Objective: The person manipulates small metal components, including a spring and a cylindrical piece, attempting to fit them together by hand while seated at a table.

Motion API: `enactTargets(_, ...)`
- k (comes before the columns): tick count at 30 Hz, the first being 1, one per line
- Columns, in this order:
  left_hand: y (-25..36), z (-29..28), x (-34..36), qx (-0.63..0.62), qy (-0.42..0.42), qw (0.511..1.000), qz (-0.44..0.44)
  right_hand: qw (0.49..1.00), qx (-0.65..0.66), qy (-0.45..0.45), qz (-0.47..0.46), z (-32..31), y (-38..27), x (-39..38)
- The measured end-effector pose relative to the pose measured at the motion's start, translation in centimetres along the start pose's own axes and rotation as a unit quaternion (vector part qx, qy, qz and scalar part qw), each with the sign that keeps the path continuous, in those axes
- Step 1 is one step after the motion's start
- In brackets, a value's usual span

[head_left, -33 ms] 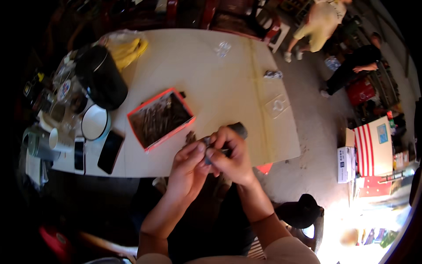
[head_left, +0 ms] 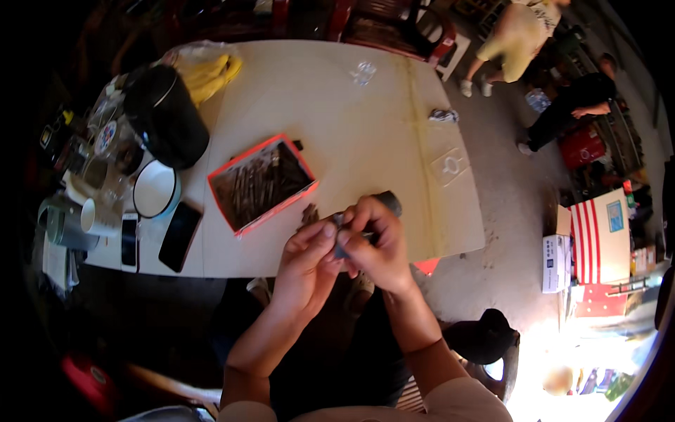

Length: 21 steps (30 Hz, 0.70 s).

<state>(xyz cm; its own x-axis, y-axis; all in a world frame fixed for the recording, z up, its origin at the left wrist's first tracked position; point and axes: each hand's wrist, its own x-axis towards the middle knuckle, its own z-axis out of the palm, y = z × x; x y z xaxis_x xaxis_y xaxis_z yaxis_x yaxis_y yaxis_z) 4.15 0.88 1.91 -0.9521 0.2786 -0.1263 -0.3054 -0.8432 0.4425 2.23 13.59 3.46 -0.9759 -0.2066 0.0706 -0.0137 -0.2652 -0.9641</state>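
My left hand (head_left: 307,264) and my right hand (head_left: 377,247) meet at the table's near edge, with thumbs and fingers pinched together. Between them is a small grey piece (head_left: 342,249), mostly covered by the fingertips, so its kind is unclear. Just beyond my right hand's fingers a dark grey, rounded object (head_left: 389,202) shows in part. A small brown, crumpled-looking thing (head_left: 309,213) lies by my left fingertips. Farther left on the table is an open orange-red box (head_left: 314,187) holding several thin dark rods (head_left: 256,181).
Two phones (head_left: 181,237), an enamel bowl (head_left: 156,190), a white cup (head_left: 98,216) and a black cylindrical container (head_left: 165,116) crowd the table's (head_left: 330,119) left side. A yellow bundle (head_left: 211,76) lies behind. Clear plastic pieces (head_left: 450,167) are at right. Two people (head_left: 517,42) stand beyond.
The view has shifted slightly, so the table and box appear a little farther right and higher. My hands stay pinched together around the small grey piece.
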Motion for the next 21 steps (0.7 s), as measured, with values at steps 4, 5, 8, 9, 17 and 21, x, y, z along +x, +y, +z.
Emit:
enactTargets(4,0.4,-1.1,-0.2,-0.006,-0.015,1.000,0.012,0.999,0.028,-0.021,0.004,0.6,0.5,0.6)
enactTargets(5,0.4,-1.3,-0.1,-0.011,-0.027,1.000,0.012,0.999,0.010,-0.031,0.001,0.6,0.4,0.6)
enactTargets(8,0.2,-0.7,-0.1,-0.012,0.006,1.000,0.015,0.999,-0.005,-0.031,0.006,0.6,0.3,0.6)
enactTargets(9,0.1,-0.6,-0.1,-0.015,0.013,1.000,0.019,1.000,0.009,-0.019,0.015,0.6,0.4,0.5)
enactTargets(17,0.9,-0.7,-0.3,-0.013,0.004,1.000,0.008,0.999,0.009,-0.037,0.010,0.4,0.9,0.6)
enactTargets(21,0.1,-0.7,-0.3,-0.023,-0.002,1.000,-0.002,0.998,0.048,-0.015,0.032,0.2,0.6,0.5)
